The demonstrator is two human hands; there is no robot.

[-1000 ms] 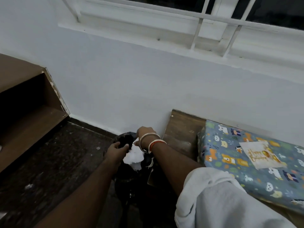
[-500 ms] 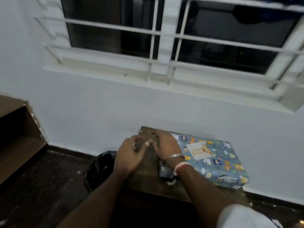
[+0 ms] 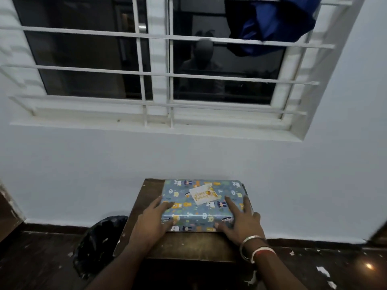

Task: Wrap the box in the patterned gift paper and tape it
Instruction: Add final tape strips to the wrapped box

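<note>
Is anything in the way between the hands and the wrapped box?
Nothing visible. The left hand and right hand both rest on the box, at its near corners, on the table.

The left hand and right hand cover the two near corners of the box, hiding the paper folds there. The gold writing on the card is too small and soft to read. Both forearms run off the bottom edge and hide part of the front of the table. The bin is too dark to see inside. The blue cloth is cut off by the top edge.
</note>
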